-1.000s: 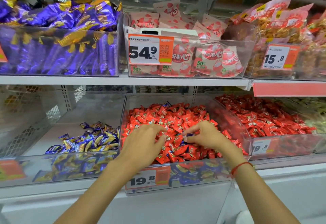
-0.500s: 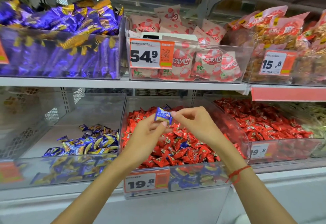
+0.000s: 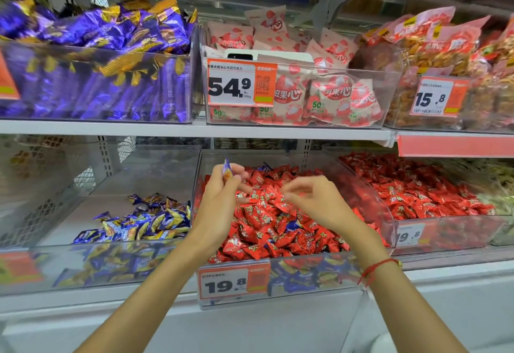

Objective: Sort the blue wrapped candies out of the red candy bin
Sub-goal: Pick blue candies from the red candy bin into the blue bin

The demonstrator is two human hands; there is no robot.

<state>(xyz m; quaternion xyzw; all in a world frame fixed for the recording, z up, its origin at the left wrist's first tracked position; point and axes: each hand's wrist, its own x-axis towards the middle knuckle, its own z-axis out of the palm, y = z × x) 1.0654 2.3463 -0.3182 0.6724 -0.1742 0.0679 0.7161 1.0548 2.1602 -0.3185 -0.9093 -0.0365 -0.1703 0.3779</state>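
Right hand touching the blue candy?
Apart. Head view: blue candy is pinched by the left hand; right hand sits well to its side, red candies visible between.

Setting: a shop, sweets aisle. White shelves [image 3: 194,127] in two tiers carry clear plastic bins [image 3: 389,94] of wrapped candies and bagged snacks. Orange price tags [image 3: 241,82] on the bin fronts read 54.9, 15.8 and 19.8; one shows a QR code [image 3: 262,83].
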